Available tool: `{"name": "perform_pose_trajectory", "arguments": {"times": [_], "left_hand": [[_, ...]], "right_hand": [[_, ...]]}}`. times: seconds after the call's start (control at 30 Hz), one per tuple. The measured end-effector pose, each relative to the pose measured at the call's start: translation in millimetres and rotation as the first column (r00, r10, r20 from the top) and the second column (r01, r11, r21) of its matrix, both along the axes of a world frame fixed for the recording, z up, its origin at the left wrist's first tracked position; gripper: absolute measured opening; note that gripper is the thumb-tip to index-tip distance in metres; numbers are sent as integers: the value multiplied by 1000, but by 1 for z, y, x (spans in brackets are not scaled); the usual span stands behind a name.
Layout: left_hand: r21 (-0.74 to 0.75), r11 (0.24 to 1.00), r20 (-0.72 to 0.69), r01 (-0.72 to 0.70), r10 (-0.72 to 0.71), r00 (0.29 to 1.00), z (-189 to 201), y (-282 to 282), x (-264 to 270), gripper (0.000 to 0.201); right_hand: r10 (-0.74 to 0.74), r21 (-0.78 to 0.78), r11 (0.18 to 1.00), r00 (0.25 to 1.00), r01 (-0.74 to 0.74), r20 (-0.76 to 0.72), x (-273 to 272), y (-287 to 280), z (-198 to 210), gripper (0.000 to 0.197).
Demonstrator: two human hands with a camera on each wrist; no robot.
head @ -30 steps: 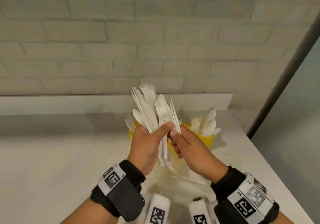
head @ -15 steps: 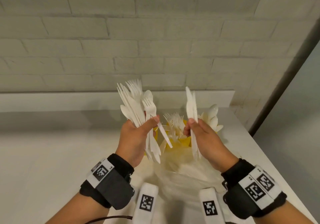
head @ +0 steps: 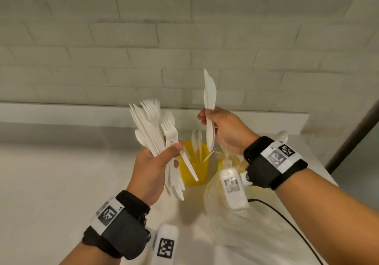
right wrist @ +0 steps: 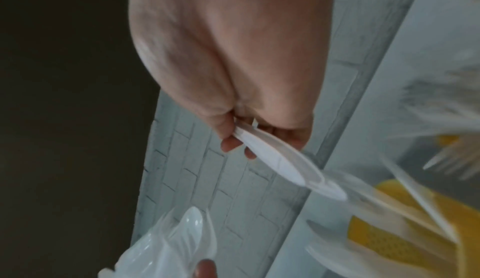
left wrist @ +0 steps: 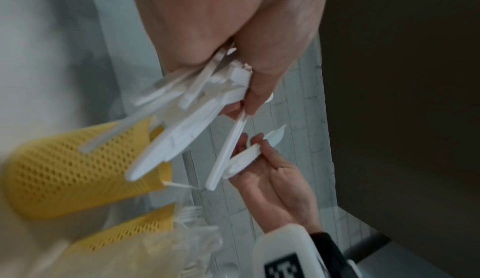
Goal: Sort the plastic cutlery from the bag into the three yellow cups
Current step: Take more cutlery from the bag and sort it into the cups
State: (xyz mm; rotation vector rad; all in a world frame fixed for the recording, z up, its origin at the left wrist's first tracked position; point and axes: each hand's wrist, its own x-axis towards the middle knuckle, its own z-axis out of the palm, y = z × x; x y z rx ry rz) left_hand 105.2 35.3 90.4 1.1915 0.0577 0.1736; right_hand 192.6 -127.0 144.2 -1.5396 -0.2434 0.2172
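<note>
Plastic knives (head: 209, 108), a second ago pressed into the mixed bundle (head: 155, 133), now stand apart, pinched upright in the right hand (head: 223, 129) above a yellow cup (head: 193, 169) already holding knives; the left hand (head: 151, 168) still clutches the bundle; the drop into that cup looks next; the bag (head: 217, 184) slumps on the tabletop (head: 51, 182).

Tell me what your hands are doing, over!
Left hand grips mixed cutlery bundle. Right hand pinches knives above the knife cup. Nothing in the way.
</note>
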Motion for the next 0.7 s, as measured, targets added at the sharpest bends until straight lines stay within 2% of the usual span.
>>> {"name": "perform_pose_trajectory", "arguments": {"times": [0.17, 0.27, 0.4, 0.5, 0.6, 0.63, 0.7], "left_hand": [[3, 998, 0, -62, 62, 998, -4, 18, -8, 24], [4, 995, -8, -98, 98, 995, -8, 25, -9, 24], [-3, 995, -17, -102, 102, 995, -12, 24, -9, 27], [2, 996, -12, -90, 90, 996, -12, 19, -7, 26], [-4, 997, -15, -79, 79, 997, -10, 14, -6, 25], [-10, 997, -17, -74, 74, 997, -9, 13, -6, 25], [-18, 998, -18, -61, 61, 998, -8, 11, -7, 26]], "right_hand": [[104, -283, 955, 994, -92, 30, 12, 14, -12, 22], [191, -480, 868, 978, -126, 88, 18, 18, -25, 12], [282, -769, 638, 943, -47, 176, 23, 23, -35, 3], [308, -902, 432, 938, 11, 159, 26, 28, -40, 18], [326, -967, 249, 936, 48, 130, 26, 36, -45, 35], [334, -978, 205, 936, 39, 107, 27, 38, -46, 38], [340, -983, 184, 938, -5, 59, 28, 38, -44, 38]]}}
